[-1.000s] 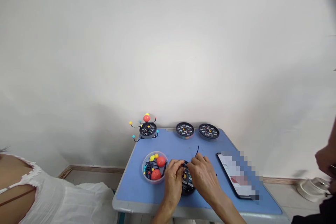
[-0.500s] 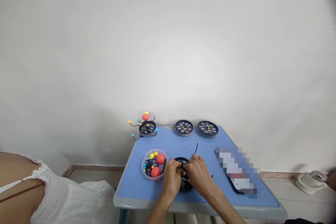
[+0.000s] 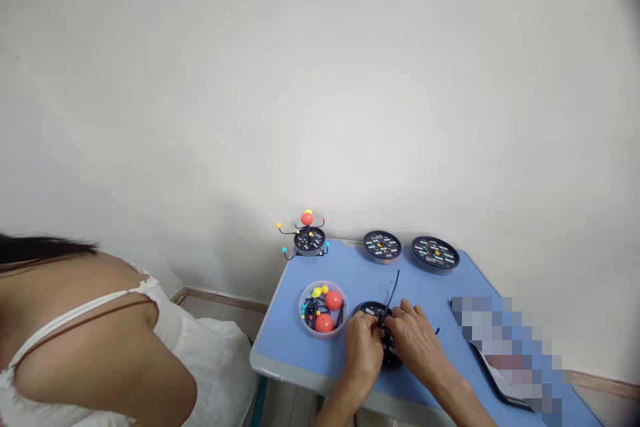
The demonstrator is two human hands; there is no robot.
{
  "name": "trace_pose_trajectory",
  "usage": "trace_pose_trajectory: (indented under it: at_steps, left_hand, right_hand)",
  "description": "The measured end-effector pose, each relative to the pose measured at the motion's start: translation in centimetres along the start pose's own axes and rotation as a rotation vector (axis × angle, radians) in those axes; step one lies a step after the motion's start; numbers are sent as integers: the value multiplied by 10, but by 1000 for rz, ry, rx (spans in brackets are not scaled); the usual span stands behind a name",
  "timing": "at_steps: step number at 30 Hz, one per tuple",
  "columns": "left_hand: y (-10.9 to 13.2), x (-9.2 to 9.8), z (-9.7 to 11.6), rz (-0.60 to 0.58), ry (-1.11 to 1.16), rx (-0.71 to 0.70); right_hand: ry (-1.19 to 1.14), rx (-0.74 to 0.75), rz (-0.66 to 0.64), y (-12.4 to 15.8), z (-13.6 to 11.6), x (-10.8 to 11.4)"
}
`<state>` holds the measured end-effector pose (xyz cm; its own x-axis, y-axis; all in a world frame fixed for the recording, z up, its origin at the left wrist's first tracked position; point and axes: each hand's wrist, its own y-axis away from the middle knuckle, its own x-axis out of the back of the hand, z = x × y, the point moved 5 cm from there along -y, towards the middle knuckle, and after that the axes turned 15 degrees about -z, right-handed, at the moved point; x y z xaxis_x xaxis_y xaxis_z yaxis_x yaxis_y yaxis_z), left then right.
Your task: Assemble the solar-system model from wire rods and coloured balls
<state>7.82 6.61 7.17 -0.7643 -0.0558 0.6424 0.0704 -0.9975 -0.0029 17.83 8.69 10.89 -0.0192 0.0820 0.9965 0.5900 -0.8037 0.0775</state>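
Observation:
My left hand (image 3: 364,345) is closed, its fingertips pinched over the middle of a round black base (image 3: 393,359) with small printed labels. From the other side my right hand (image 3: 416,335) pinches at the same spot, and the two sets of fingertips nearly meet. A thin black curved rod (image 3: 393,290) rises from between them. The right fingers appear closed on its lower end; what the left fingers grip is hidden. Beyond my right hand, the tip of another black rod (image 3: 437,331) shows. Both hands cover much of the base.
Left of the base stands a clear round tub (image 3: 303,323) of red balls, small beads and black rods. An assembled planet model (image 3: 310,240) stands at the back left. Two more black bases (image 3: 383,247) lie behind. A blurred-out flat item lies right. A person (image 3: 125,320) sits left.
My view has swung left, so the table appears further right and more of the person shows. The black rod by my right hand now shows longer and nearer the base's centre. Both hands stay at the base.

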Motion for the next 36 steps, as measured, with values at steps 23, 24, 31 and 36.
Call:
trace_pose_trajectory:
  at_steps: [23, 24, 31, 36]
  left_hand:
    - [51, 114, -80, 254, -247, -39]
    - [50, 112, -82, 244, -230, -38]
    - [44, 103, -91, 178, -111, -47]
    - [48, 101, -90, 176, -77, -38]
  right_hand:
    - [211, 236, -202, -78, -101, 46]
    - [223, 223, -216, -82, -103, 42]
    - [231, 178, -267, -94, -112, 23]
    - [191, 178, -288, -102, -99, 33]
